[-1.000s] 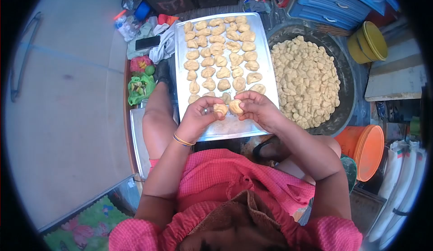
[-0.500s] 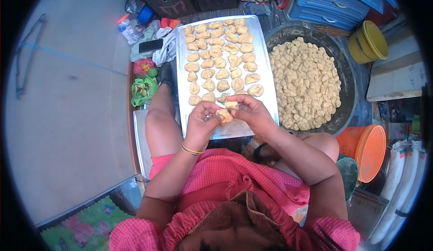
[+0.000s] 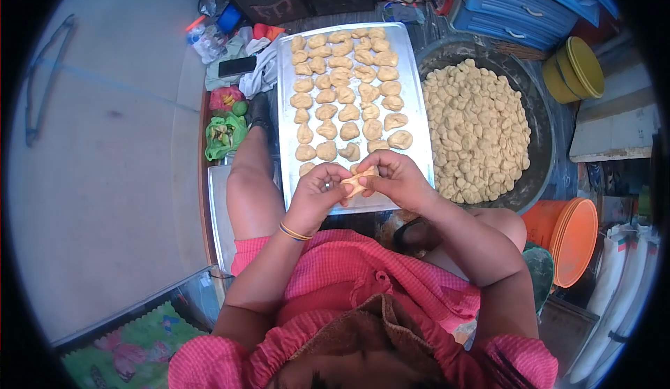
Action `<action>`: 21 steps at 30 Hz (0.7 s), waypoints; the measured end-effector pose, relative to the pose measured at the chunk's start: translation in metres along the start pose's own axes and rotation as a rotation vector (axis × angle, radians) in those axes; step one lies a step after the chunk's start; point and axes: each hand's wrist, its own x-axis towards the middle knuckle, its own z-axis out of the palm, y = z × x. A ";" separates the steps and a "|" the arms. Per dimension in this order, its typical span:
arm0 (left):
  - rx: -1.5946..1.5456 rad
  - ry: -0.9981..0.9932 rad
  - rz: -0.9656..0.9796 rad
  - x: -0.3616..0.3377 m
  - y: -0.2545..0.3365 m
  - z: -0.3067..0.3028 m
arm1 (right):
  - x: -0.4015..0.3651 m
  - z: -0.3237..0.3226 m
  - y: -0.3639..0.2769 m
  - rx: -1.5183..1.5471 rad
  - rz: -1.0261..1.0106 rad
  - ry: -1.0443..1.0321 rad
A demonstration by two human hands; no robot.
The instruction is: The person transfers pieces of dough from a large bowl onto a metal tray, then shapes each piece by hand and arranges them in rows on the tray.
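Over the near end of a metal tray (image 3: 414, 164), a small piece of dough (image 3: 358, 181) is stretched between my two hands. My left hand (image 3: 315, 192) pinches one end with thumb and fingers. The other end is in the fingers of my right hand (image 3: 398, 179). Rows of dough lumps (image 3: 348, 132) lie on the tray, and the nearest ones are partly hidden behind my hands. On the right, a wide dark basin (image 3: 542, 127) holds a big heap of dough pieces (image 3: 478, 130).
An orange bucket (image 3: 574, 242) stands at the right, with a yellow bucket (image 3: 574, 71) farther back. Blue drawers (image 3: 513, 15) are behind the basin. Left of the tray lie a phone (image 3: 237, 66), cloths (image 3: 259, 71) and a green plastic bag (image 3: 225, 136).
Two dough parts held close together, one in each hand, now appear as one stretched piece between the fingers. My right hand has moved slightly down and right; the view has shifted slightly.
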 end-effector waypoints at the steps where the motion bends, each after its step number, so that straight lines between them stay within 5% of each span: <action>1: -0.001 0.001 0.001 -0.001 0.000 0.006 | 0.001 0.001 -0.001 0.060 0.031 0.004; 4: 0.034 0.073 0.179 -0.004 -0.003 0.021 | -0.001 0.010 -0.009 0.225 -0.059 -0.022; 6: 0.557 0.129 0.371 -0.003 -0.006 0.017 | 0.001 0.009 -0.006 0.167 -0.086 -0.010; 10: 0.848 0.117 0.520 -0.007 -0.001 0.015 | 0.004 0.006 0.005 -0.096 -0.219 0.009; 15: 0.274 0.129 0.151 -0.009 -0.010 0.005 | -0.003 0.010 -0.013 -0.326 -0.178 -0.011; 21: 0.046 0.093 -0.008 -0.013 0.004 0.011 | -0.004 0.006 -0.026 -0.613 -0.322 -0.051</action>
